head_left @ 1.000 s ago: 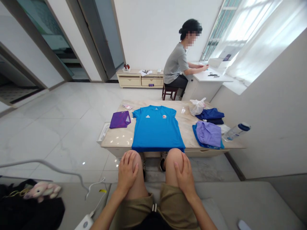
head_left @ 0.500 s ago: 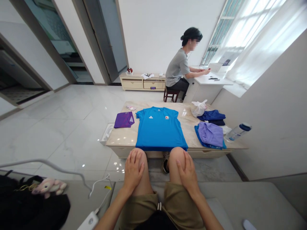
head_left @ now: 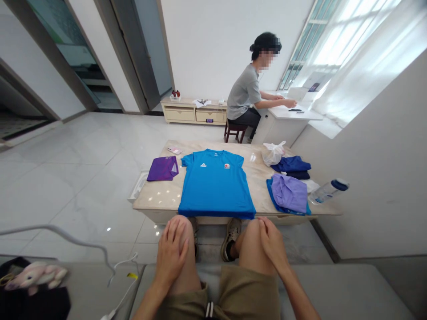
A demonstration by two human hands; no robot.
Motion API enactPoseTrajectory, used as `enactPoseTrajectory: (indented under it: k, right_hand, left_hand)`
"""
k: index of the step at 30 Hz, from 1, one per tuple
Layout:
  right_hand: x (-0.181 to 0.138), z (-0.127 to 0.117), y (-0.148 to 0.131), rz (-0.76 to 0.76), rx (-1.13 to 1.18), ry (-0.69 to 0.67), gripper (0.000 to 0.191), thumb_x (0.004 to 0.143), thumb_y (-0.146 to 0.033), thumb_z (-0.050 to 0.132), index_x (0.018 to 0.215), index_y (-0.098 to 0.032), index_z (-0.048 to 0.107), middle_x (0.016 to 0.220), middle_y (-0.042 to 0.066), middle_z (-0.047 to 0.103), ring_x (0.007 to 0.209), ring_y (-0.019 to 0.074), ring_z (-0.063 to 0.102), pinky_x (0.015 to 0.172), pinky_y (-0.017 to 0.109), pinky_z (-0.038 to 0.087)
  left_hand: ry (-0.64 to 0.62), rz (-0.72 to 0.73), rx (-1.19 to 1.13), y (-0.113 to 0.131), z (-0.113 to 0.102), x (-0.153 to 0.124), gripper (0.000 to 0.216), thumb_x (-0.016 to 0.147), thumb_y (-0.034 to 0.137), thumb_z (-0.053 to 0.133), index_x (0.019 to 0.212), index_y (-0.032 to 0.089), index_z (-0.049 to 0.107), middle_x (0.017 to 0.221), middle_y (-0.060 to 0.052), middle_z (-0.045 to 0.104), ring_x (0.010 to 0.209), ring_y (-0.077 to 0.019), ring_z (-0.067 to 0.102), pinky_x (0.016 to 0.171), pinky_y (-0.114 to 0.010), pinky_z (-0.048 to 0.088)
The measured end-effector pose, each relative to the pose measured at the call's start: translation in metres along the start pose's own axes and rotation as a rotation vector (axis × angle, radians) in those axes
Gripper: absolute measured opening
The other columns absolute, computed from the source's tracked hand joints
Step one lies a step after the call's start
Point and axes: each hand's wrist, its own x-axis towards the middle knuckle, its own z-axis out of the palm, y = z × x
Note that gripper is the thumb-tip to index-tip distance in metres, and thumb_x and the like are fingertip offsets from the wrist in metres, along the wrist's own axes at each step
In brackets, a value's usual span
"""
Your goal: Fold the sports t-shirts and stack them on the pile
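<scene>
The left hand [head_left: 171,255] lies flat on the bare left knee [head_left: 183,224], fingers together and pointing forward, its grip loose and holding nothing. The right hand [head_left: 274,243] drapes over the outer side of the bare right knee [head_left: 249,232] in the same way, its grip slack and empty too. Just ahead of both grips, beyond the knees and apart from the fingertips, a bright blue short-sleeved T-shirt [head_left: 216,186] lies spread front-up on the low pale marble worktop [head_left: 160,198], its hem at the near edge and its collar on the far side. Forward and left of the left grip, a folded purple garment [head_left: 162,169] sits just beside the shirt's sleeve. Forward of the right grip, a lilac garment [head_left: 289,192] rests on a blue cloth, with a folded navy garment [head_left: 292,164] and a crumpled white plastic bag [head_left: 272,153] behind it, and a clear water bottle with a dark blue cap [head_left: 327,191] lies on its side farther right. Well beyond the worktop, another person in a grey shirt [head_left: 245,93] sits on a stool at a white desk.
</scene>
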Motion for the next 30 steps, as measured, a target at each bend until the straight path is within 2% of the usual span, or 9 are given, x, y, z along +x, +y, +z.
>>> enactPoseTrajectory:
  k: [3, 6, 9, 11, 14, 19, 23, 27, 30]
  right_hand:
    - [0.072, 0.006, -0.032, -0.039, 0.079, -0.198, 0.051, 0.106, -0.057, 0.049, 0.125, -0.019, 0.078, 0.119, 0.014, 0.083, 0.112, 0.0300, 0.077, 0.105, 0.045, 0.058]
    - [0.144, 0.034, -0.066, -0.151, 0.066, -0.291, 0.045, 0.107, -0.048, 0.049, 0.126, -0.019, 0.077, 0.113, 0.011, 0.084, 0.103, 0.0263, 0.078, 0.096, 0.039, 0.059]
    - [0.197, 0.072, -0.075, -0.217, -0.073, -0.348, 0.042, 0.110, -0.037, 0.046, 0.130, -0.017, 0.076, 0.117, 0.012, 0.083, 0.107, 0.0261, 0.076, 0.096, 0.036, 0.057]
    - [0.216, 0.096, -0.061, -0.221, -0.183, -0.397, 0.041, 0.110, -0.031, 0.044, 0.131, -0.015, 0.076, 0.123, 0.015, 0.081, 0.113, 0.0279, 0.076, 0.099, 0.037, 0.056]
    - [0.230, 0.123, -0.019, -0.200, -0.287, -0.383, 0.043, 0.110, -0.027, 0.042, 0.134, -0.015, 0.076, 0.130, 0.019, 0.078, 0.121, 0.0327, 0.074, 0.105, 0.042, 0.055]
    - [0.242, 0.142, 0.054, -0.190, -0.443, -0.348, 0.047, 0.106, -0.027, 0.046, 0.141, -0.013, 0.073, 0.130, 0.024, 0.076, 0.120, 0.0377, 0.073, 0.104, 0.049, 0.056]
    - [0.246, 0.154, 0.075, -0.224, -0.571, -0.308, 0.051, 0.104, -0.025, 0.044, 0.146, -0.012, 0.070, 0.153, 0.025, 0.066, 0.140, 0.0402, 0.064, 0.111, 0.054, 0.054]
    - [0.242, 0.176, 0.075, -0.310, -0.544, -0.289, 0.057, 0.099, -0.018, 0.045, 0.150, -0.007, 0.067, 0.165, 0.025, 0.056, 0.157, 0.0415, 0.051, 0.124, 0.061, 0.045]
    - [0.241, 0.186, 0.069, -0.318, -0.516, -0.357, 0.058, 0.100, -0.018, 0.045, 0.152, -0.007, 0.066, 0.164, 0.025, 0.056, 0.155, 0.0400, 0.054, 0.125, 0.061, 0.045]
  left_hand:
    - [0.002, 0.004, 0.090, -0.002, 0.003, 0.005, 0.056, 0.108, 0.029, 0.049, 0.163, 0.021, 0.057, 0.169, -0.014, 0.056, 0.158, -0.0374, 0.046, 0.130, -0.059, 0.037]
    - [-0.019, 0.024, 0.134, -0.003, 0.006, 0.029, 0.051, 0.111, 0.029, 0.045, 0.159, 0.023, 0.061, 0.159, -0.014, 0.065, 0.149, -0.0339, 0.057, 0.130, -0.059, 0.036]
    - [-0.142, 0.033, 0.110, -0.003, 0.019, 0.079, 0.051, 0.112, 0.036, 0.045, 0.159, 0.023, 0.061, 0.155, -0.013, 0.068, 0.143, -0.0314, 0.062, 0.124, -0.052, 0.045]
    - [-0.275, 0.016, 0.085, -0.005, 0.036, 0.124, 0.049, 0.112, 0.039, 0.045, 0.153, 0.022, 0.066, 0.148, -0.014, 0.073, 0.134, -0.0309, 0.069, 0.113, -0.047, 0.054]
    - [-0.426, -0.021, 0.082, -0.013, 0.076, 0.196, 0.045, 0.111, 0.037, 0.046, 0.142, 0.018, 0.072, 0.135, -0.016, 0.077, 0.120, -0.0323, 0.075, 0.100, -0.044, 0.059]
    - [-0.511, -0.012, 0.099, -0.020, 0.153, 0.273, 0.043, 0.109, 0.035, 0.050, 0.139, 0.014, 0.073, 0.144, -0.024, 0.072, 0.131, -0.0387, 0.072, 0.107, -0.051, 0.057]
    - [-0.467, 0.067, 0.081, -0.015, 0.184, 0.279, 0.050, 0.109, 0.035, 0.049, 0.150, 0.013, 0.067, 0.163, -0.025, 0.060, 0.156, -0.0434, 0.051, 0.121, -0.060, 0.049]
    - [-0.409, 0.119, 0.045, -0.022, 0.192, 0.266, 0.059, 0.111, 0.042, 0.045, 0.161, 0.013, 0.058, 0.167, -0.021, 0.056, 0.159, -0.0408, 0.049, 0.124, -0.057, 0.048]
    - [-0.457, 0.080, 0.055, -0.034, 0.196, 0.256, 0.062, 0.109, 0.040, 0.045, 0.161, 0.008, 0.058, 0.166, -0.027, 0.056, 0.158, -0.0442, 0.049, 0.122, -0.060, 0.049]
